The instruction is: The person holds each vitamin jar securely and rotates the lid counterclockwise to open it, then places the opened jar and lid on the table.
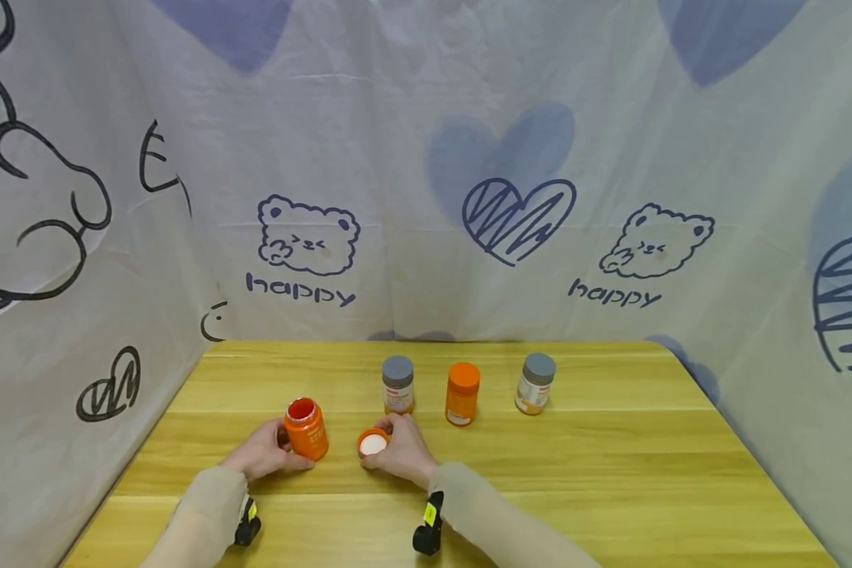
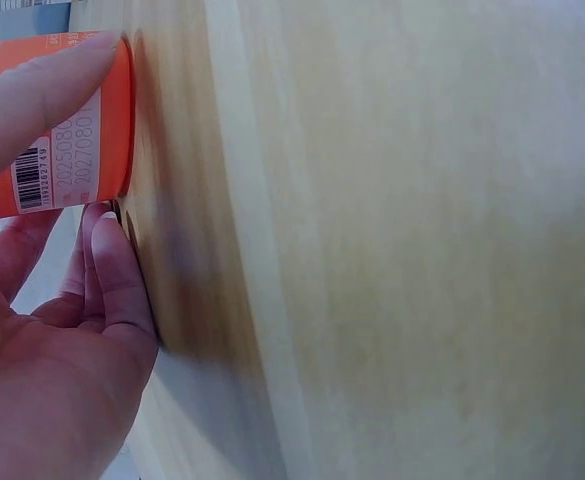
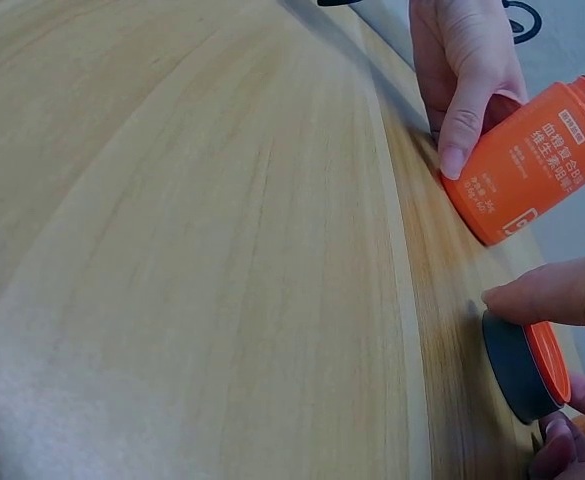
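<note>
An orange supplement bottle (image 1: 308, 435) without a cap stands upright on the table, its mouth facing up. My left hand (image 1: 264, 453) holds it from the left, with the thumb across the label in the left wrist view. Just to the right, a screw cap (image 1: 373, 444) lies upside down, showing an orange rim and a white inner face. Its outer side is dark grey in the right wrist view. The thumb and fingers of my right hand (image 1: 406, 451) pinch the cap at its edges, low against the tabletop.
Behind the hands stand a grey-capped bottle (image 1: 397, 386), an orange-capped bottle (image 1: 462, 396) and another grey-capped bottle (image 1: 536, 385). They rest on a wooden table (image 1: 610, 473). A printed cloth (image 1: 412, 158) hangs around its back and sides.
</note>
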Demonstrator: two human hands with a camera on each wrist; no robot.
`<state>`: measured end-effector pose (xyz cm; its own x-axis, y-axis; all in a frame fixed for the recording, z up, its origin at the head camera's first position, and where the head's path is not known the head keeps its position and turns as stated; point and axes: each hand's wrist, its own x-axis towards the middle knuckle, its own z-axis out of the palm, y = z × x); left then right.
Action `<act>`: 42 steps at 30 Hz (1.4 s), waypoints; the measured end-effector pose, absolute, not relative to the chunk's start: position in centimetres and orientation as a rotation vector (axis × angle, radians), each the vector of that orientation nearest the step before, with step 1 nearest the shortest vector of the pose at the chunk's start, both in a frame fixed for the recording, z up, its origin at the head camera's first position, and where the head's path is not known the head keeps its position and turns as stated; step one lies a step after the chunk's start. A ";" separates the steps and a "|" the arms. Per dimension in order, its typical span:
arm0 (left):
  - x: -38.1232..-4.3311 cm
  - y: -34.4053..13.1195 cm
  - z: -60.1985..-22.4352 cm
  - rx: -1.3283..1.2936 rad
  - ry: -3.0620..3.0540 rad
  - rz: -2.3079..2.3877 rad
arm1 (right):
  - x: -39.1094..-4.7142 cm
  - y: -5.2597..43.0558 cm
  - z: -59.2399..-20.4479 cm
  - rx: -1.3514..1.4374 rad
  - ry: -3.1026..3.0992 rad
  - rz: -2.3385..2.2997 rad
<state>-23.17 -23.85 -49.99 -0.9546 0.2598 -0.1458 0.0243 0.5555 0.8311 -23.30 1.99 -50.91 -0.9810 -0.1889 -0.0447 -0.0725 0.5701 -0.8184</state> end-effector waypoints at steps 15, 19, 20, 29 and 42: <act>-22.0 -23.7 -50.0 0.178 2.564 1.522 | -22.5 3.1 -51.1 -0.269 2.553 -1.709; -21.4 -24.0 -49.1 0.141 2.644 1.624 | -22.3 3.7 -51.0 -0.271 2.549 -1.807; -21.3 -24.1 -48.8 0.149 2.673 1.651 | -22.4 4.0 -51.0 -0.279 2.546 -1.834; -21.1 -22.1 -45.4 0.239 2.874 1.928 | -23.0 5.9 -49.5 -0.398 2.517 -2.040; -22.0 -14.9 -40.7 0.369 2.829 2.118 | -22.6 8.9 -46.2 -0.403 2.460 -2.258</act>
<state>-22.04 -14.90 -40.71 -0.8958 -0.0799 0.4371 0.3970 0.2980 0.8681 -22.57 8.90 -46.19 -0.9470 -0.0251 0.3201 -0.3211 0.0813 -0.9436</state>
